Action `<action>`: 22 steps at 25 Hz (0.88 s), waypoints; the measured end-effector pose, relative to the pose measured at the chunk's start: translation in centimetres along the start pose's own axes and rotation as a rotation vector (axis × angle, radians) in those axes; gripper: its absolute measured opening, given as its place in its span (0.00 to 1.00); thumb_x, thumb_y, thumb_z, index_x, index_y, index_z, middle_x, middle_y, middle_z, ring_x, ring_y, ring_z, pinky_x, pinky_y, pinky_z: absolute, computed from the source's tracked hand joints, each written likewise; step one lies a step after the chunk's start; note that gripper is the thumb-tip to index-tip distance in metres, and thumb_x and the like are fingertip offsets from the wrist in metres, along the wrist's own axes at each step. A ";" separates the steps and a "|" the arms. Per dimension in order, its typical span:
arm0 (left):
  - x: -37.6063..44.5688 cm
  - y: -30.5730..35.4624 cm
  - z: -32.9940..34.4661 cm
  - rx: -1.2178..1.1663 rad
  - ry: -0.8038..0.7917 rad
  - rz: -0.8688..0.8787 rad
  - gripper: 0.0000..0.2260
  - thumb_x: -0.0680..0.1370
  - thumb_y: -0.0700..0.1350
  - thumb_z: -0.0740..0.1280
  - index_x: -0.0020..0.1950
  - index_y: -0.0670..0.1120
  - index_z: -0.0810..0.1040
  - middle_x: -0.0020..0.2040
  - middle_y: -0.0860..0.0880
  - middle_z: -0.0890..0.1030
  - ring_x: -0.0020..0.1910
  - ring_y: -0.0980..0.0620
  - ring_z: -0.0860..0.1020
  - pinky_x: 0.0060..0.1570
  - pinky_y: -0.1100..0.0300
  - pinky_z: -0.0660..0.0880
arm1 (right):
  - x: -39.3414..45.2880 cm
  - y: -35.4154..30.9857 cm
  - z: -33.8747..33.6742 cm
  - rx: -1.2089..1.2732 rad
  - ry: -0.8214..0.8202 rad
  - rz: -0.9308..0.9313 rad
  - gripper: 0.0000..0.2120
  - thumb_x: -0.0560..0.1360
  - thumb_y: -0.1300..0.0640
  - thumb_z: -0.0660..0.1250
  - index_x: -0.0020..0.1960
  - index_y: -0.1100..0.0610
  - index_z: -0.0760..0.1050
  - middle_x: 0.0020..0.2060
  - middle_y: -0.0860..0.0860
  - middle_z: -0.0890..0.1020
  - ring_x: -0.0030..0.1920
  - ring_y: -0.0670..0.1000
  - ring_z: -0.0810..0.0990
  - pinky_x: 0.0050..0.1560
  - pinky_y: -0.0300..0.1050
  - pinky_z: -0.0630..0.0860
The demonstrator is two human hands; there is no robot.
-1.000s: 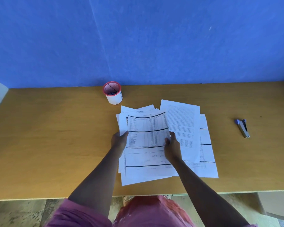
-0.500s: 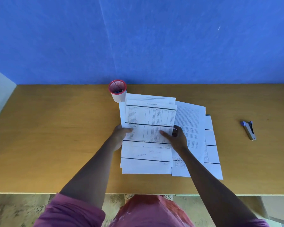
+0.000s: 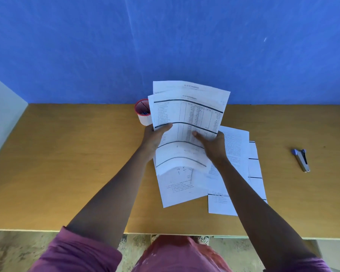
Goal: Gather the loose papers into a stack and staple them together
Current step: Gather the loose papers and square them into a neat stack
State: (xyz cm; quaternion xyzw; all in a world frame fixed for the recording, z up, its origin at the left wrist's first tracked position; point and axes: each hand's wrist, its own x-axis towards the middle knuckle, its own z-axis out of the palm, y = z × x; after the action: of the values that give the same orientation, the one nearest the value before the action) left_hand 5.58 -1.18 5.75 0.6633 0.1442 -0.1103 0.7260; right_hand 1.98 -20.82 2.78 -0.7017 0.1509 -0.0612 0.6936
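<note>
Both hands hold a bundle of printed sheets lifted off the wooden table, its top edge raised toward the blue wall and its lower part curved. My left hand grips the bundle's left edge. My right hand grips its right side, thumb on the front page. Under the bundle one sheet lies flat on the table. Further loose sheets lie to the right, partly under my right forearm. A grey stapler with a blue end rests on the table far right, apart from both hands.
A white cup with a red rim stands behind the lifted bundle, partly hidden by it. The table's front edge runs just before my body. A pale wall panel borders the table on the left.
The bundle has risen off the table and tilted up toward the wall, held in both hands. One sheet below it is now uncovered. The stapler has stayed in place.
</note>
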 end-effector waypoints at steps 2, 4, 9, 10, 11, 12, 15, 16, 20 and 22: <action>-0.3 0.7 0.3 -0.060 0.003 0.062 0.10 0.74 0.39 0.75 0.53 0.48 0.84 0.48 0.55 0.86 0.47 0.58 0.84 0.51 0.62 0.78 | 0.5 -1.3 0.0 0.017 0.010 -0.058 0.19 0.71 0.60 0.78 0.59 0.63 0.82 0.54 0.52 0.86 0.56 0.47 0.85 0.57 0.41 0.80; -0.6 1.3 0.5 -0.104 0.004 0.111 0.08 0.74 0.39 0.75 0.48 0.50 0.84 0.46 0.54 0.87 0.48 0.56 0.85 0.53 0.59 0.80 | 0.8 -2.2 -0.3 0.010 -0.006 -0.088 0.21 0.69 0.57 0.80 0.59 0.62 0.82 0.54 0.52 0.86 0.56 0.48 0.85 0.58 0.44 0.81; -1.0 2.6 0.6 -0.192 -0.047 0.178 0.03 0.75 0.41 0.74 0.47 0.48 0.84 0.49 0.44 0.85 0.48 0.47 0.84 0.48 0.54 0.81 | 0.7 -2.4 -1.1 0.012 -0.036 -0.053 0.21 0.65 0.58 0.83 0.56 0.60 0.83 0.51 0.51 0.87 0.53 0.49 0.86 0.56 0.48 0.82; -1.1 2.7 0.7 -0.168 -0.042 0.182 0.03 0.75 0.41 0.75 0.48 0.47 0.84 0.49 0.44 0.85 0.48 0.47 0.84 0.47 0.55 0.81 | 0.6 -2.3 -1.1 0.007 -0.034 -0.045 0.20 0.65 0.58 0.83 0.55 0.58 0.83 0.51 0.50 0.87 0.53 0.48 0.86 0.56 0.49 0.82; -1.2 2.6 0.9 -0.140 -0.038 0.185 0.06 0.74 0.42 0.75 0.50 0.46 0.83 0.49 0.45 0.86 0.48 0.48 0.84 0.46 0.56 0.81 | 0.4 -2.1 -1.1 0.003 -0.029 -0.036 0.19 0.65 0.58 0.83 0.54 0.56 0.83 0.51 0.50 0.87 0.53 0.48 0.86 0.56 0.49 0.83; -1.3 2.6 1.1 -0.116 -0.036 0.185 0.08 0.73 0.41 0.76 0.52 0.44 0.83 0.50 0.46 0.86 0.48 0.49 0.85 0.46 0.57 0.81 | 0.3 -2.0 -1.0 0.003 -0.017 -0.028 0.17 0.65 0.58 0.82 0.53 0.54 0.83 0.51 0.49 0.87 0.52 0.46 0.86 0.56 0.48 0.83; -1.4 2.7 1.6 -0.129 -0.022 0.181 0.16 0.72 0.41 0.77 0.57 0.38 0.82 0.51 0.44 0.87 0.48 0.48 0.86 0.45 0.57 0.81 | 0.2 -2.1 -0.9 0.026 0.012 -0.022 0.13 0.68 0.59 0.80 0.49 0.51 0.82 0.51 0.47 0.86 0.48 0.39 0.85 0.50 0.38 0.82; -1.4 2.7 1.5 -0.138 -0.019 0.183 0.17 0.72 0.42 0.78 0.57 0.37 0.82 0.52 0.43 0.86 0.50 0.46 0.86 0.46 0.56 0.82 | 0.3 -2.0 -1.1 0.022 0.011 -0.032 0.12 0.68 0.59 0.80 0.48 0.50 0.82 0.50 0.45 0.86 0.47 0.38 0.85 0.48 0.35 0.82; -1.3 1.9 1.2 -0.107 -0.008 0.177 0.14 0.72 0.43 0.78 0.56 0.43 0.83 0.53 0.46 0.87 0.52 0.47 0.85 0.48 0.56 0.82 | 0.2 -1.1 -1.6 0.002 0.000 -0.007 0.15 0.67 0.57 0.81 0.52 0.54 0.83 0.49 0.45 0.86 0.49 0.40 0.86 0.49 0.36 0.82; -1.4 0.8 1.2 -0.073 0.001 0.148 0.15 0.71 0.43 0.79 0.56 0.45 0.83 0.52 0.48 0.87 0.51 0.49 0.86 0.48 0.57 0.82 | 0.0 0.1 -1.9 -0.046 -0.008 0.020 0.21 0.65 0.56 0.82 0.56 0.57 0.83 0.52 0.48 0.87 0.52 0.44 0.86 0.53 0.42 0.82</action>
State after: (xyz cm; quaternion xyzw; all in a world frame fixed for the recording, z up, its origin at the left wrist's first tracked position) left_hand 4.58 -2.34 7.08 0.6453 0.0990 -0.0510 0.7558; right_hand 1.44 -22.59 2.71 -0.7161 0.1564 -0.0480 0.6785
